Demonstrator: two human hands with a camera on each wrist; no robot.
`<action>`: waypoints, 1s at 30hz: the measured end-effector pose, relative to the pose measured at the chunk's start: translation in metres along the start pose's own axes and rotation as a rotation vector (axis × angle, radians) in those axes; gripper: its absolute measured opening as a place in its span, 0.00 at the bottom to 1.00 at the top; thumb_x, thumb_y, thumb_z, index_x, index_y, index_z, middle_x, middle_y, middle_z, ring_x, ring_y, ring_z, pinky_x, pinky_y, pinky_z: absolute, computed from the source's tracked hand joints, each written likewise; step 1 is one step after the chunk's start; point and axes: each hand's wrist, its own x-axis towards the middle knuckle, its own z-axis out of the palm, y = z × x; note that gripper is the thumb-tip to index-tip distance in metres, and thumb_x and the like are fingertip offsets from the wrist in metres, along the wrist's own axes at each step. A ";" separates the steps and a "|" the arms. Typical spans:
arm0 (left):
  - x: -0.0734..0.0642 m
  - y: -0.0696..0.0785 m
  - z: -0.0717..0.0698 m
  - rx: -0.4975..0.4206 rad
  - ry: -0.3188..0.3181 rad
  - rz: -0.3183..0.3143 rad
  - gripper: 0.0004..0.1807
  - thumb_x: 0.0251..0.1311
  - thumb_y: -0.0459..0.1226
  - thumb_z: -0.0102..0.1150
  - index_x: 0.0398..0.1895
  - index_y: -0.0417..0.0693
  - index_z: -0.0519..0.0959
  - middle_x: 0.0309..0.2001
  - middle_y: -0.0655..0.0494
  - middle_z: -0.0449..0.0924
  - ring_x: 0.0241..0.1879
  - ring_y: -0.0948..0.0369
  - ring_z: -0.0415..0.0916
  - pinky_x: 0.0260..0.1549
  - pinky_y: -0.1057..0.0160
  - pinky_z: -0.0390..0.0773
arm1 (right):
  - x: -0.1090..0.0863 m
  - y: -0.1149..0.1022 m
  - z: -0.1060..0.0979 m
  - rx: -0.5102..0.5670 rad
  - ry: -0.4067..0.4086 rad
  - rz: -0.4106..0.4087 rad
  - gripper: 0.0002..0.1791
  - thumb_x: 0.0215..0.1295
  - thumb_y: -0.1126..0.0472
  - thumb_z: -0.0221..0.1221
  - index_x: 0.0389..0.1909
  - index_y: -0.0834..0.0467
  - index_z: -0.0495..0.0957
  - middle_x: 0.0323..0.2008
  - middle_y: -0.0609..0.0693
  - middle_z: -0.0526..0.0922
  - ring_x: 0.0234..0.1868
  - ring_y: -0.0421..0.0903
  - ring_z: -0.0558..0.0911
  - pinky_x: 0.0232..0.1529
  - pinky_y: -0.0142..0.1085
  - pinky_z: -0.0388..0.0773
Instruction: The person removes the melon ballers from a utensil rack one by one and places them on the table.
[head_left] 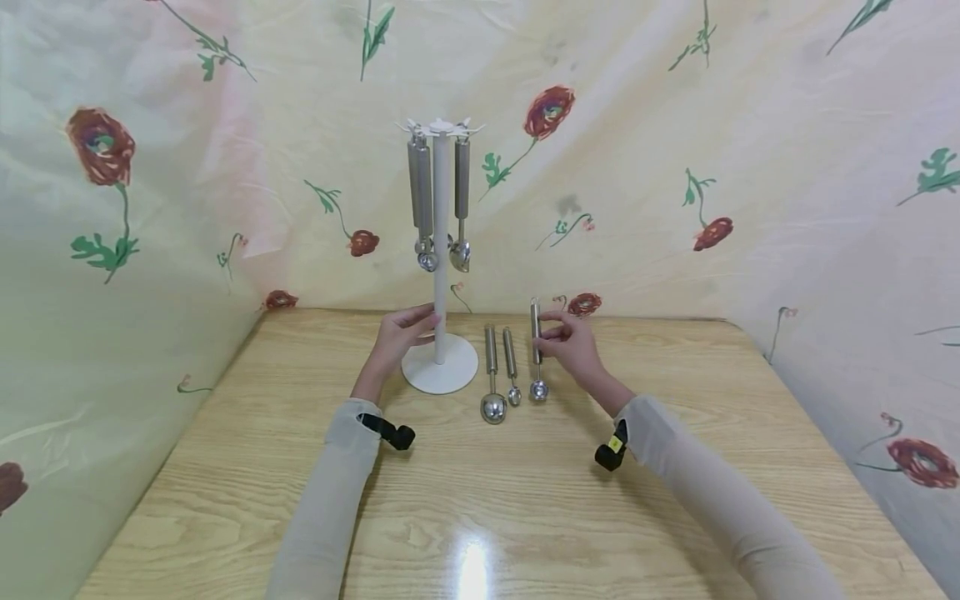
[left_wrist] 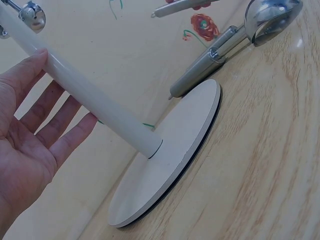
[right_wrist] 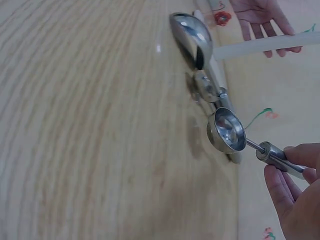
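My left hand (head_left: 397,337) holds the white pole of a utensil stand (head_left: 441,283), thumb on one side and fingers behind it, a little above the round base. Steel-handled tools (head_left: 462,179) hang from the hooks at its top. In my right hand (head_left: 576,348) is a melon baller (right_wrist: 227,131), its metal handle pinched between thumb and fingers. It points bowl-down in the head view, raised off the wood in the right wrist view. Left of it, an ice cream scoop (head_left: 493,407) and a smaller scoop (head_left: 513,395) lie side by side on the table.
The wooden table (head_left: 450,500) ends at the back against a flowered cloth (head_left: 637,167), which also hangs at both sides. The stand's flat round base (left_wrist: 170,155) rests near the back edge, left of the lying scoops.
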 end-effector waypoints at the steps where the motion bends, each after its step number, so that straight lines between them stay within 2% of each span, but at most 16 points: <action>1: 0.000 0.000 0.000 -0.002 0.001 0.000 0.21 0.70 0.36 0.62 0.64 0.37 0.78 0.62 0.35 0.79 0.52 0.58 0.84 0.54 0.52 0.87 | 0.000 0.001 0.001 0.004 -0.007 0.005 0.27 0.61 0.75 0.67 0.63 0.65 0.75 0.41 0.66 0.85 0.29 0.35 0.83 0.35 0.29 0.89; 11: 0.000 0.002 0.000 0.003 0.000 0.000 0.22 0.70 0.37 0.62 0.65 0.37 0.77 0.61 0.37 0.80 0.53 0.56 0.84 0.55 0.50 0.86 | -0.002 0.006 0.008 0.009 -0.045 -0.001 0.27 0.62 0.76 0.66 0.63 0.66 0.75 0.44 0.73 0.82 0.31 0.39 0.83 0.36 0.32 0.90; 18: 0.000 0.001 -0.001 0.005 -0.007 -0.001 0.23 0.70 0.38 0.63 0.64 0.37 0.77 0.61 0.37 0.80 0.55 0.55 0.84 0.56 0.49 0.86 | 0.000 0.013 0.011 -0.007 -0.053 0.011 0.26 0.63 0.75 0.65 0.62 0.69 0.75 0.43 0.73 0.84 0.30 0.36 0.83 0.36 0.31 0.89; 30: -0.001 0.001 0.000 0.004 -0.004 -0.001 0.21 0.71 0.36 0.62 0.64 0.37 0.78 0.62 0.36 0.79 0.60 0.47 0.81 0.55 0.52 0.86 | 0.000 0.012 0.014 -0.038 -0.087 0.105 0.26 0.65 0.71 0.66 0.64 0.69 0.74 0.47 0.72 0.84 0.33 0.39 0.85 0.40 0.38 0.91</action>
